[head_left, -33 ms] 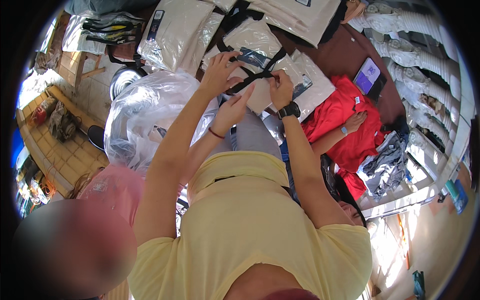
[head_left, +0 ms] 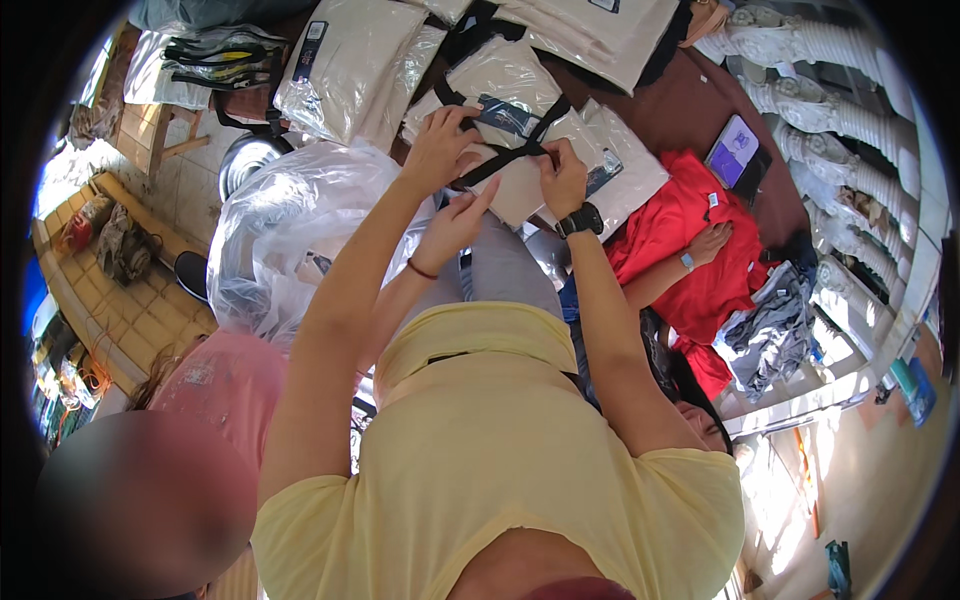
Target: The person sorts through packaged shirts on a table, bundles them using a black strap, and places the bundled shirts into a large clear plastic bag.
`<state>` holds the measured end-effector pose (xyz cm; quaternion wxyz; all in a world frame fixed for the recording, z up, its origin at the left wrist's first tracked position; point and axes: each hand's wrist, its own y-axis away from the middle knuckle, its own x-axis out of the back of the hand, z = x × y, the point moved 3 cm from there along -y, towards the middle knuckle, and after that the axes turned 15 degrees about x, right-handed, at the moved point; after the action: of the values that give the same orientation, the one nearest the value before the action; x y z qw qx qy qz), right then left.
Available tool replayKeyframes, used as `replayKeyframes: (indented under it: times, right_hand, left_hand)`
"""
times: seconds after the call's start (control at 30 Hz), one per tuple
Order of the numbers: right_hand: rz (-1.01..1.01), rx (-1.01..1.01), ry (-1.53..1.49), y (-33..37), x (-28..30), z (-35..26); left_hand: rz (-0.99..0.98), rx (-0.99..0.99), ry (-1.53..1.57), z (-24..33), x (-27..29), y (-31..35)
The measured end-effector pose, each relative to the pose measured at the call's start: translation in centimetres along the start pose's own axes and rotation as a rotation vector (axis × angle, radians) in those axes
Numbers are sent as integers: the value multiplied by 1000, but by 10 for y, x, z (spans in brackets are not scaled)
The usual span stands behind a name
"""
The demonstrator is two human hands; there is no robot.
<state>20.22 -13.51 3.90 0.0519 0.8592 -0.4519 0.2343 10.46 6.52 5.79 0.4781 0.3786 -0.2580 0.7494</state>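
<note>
A black cloth strap (head_left: 517, 152) is knotted or crossed over a bundle of cream garments in clear plastic (head_left: 505, 80). My left hand (head_left: 440, 150) has its fingers curled round the strap on the left of the crossing. At the right side, my right hand (head_left: 564, 178), below a black wristwatch, pinches the strap close to the crossing. Just under my left hand is a co-worker's hand (head_left: 455, 232) with a red bracelet, its fingers pointing at the strap. More cream packs (head_left: 610, 160) lie partly under the bundle.
Stacked cream packages (head_left: 345, 70) lie on the brown table (head_left: 660, 110). A clear plastic bag (head_left: 290, 225) bulges at left. On the right, another person's hand (head_left: 710, 243) rests on red cloth (head_left: 660, 220), near a purple-and-white box (head_left: 735, 150) and a white balustrade (head_left: 850, 115).
The co-worker in pink at lower left has shifted slightly, and their hand has moved a little to the left. My hands stay on the strap almost unmoved.
</note>
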Motion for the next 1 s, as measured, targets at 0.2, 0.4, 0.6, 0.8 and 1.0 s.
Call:
replayKeyframes:
  times: [0.2, 0.4, 0.6, 0.8, 1.0]
  right_hand:
    - [-201, -113, -82, -29, 8, -19]
    - [-300, 30, -182, -83, -12, -8]
    - [-330, 117, 269, -91, -4, 6]
    - [-509, -225, 271, -121, -12, 86]
    - [-649, -355, 27, -117, -40, 75]
  left_hand:
    - [-153, 176, 297, -12, 7, -24]
    - [17, 97, 103, 23, 64, -50]
    - [475, 1033, 311, -35, -24, 41]
    - [-126, 1336, 1563, -29, -99, 71]
    - [87, 1306, 1587, -29, -109, 68]
